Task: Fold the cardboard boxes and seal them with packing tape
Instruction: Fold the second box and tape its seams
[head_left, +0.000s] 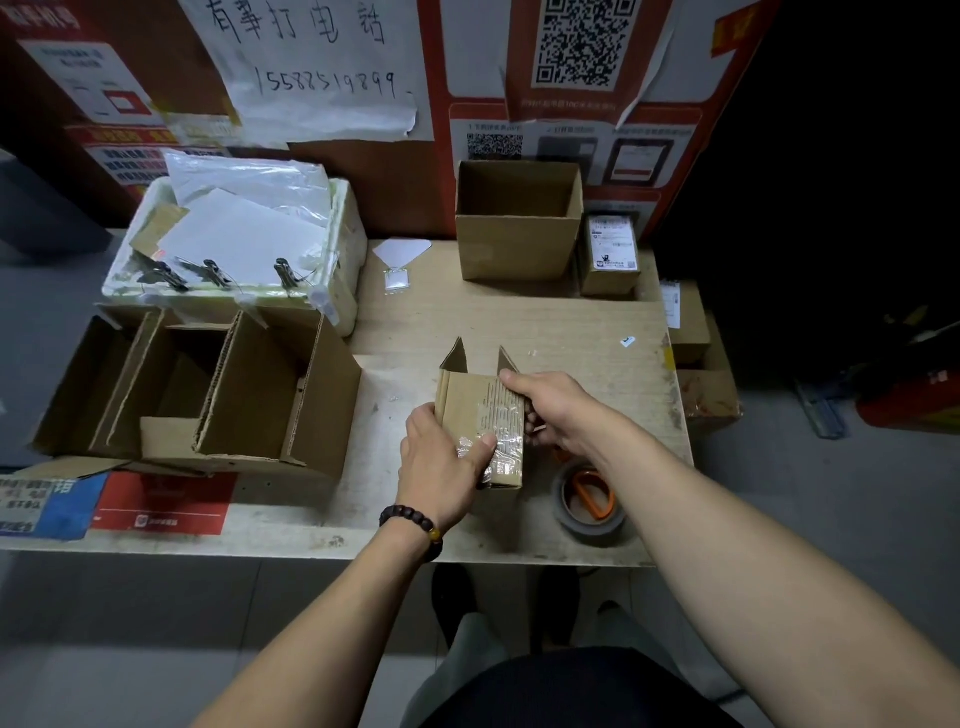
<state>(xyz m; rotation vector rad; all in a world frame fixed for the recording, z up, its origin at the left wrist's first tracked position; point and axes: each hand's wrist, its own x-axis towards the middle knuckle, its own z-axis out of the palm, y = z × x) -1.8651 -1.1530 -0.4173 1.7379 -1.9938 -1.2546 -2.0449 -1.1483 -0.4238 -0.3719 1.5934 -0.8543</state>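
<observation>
Both hands hold a small cardboard box (480, 415) near the front edge of the table (519, 322).

The left hand (441, 467) grips the box's near left side, thumb pressed on the clear tape (501, 439) across its top; the right hand (550, 405) clasps the right side, fingers curled round the edge; two flaps stand up at 12 o'clock; a tape roll (589, 506) lies at 4 o'clock, just beside; an open box (517, 223) stands well apart at 12 o'clock.
</observation>
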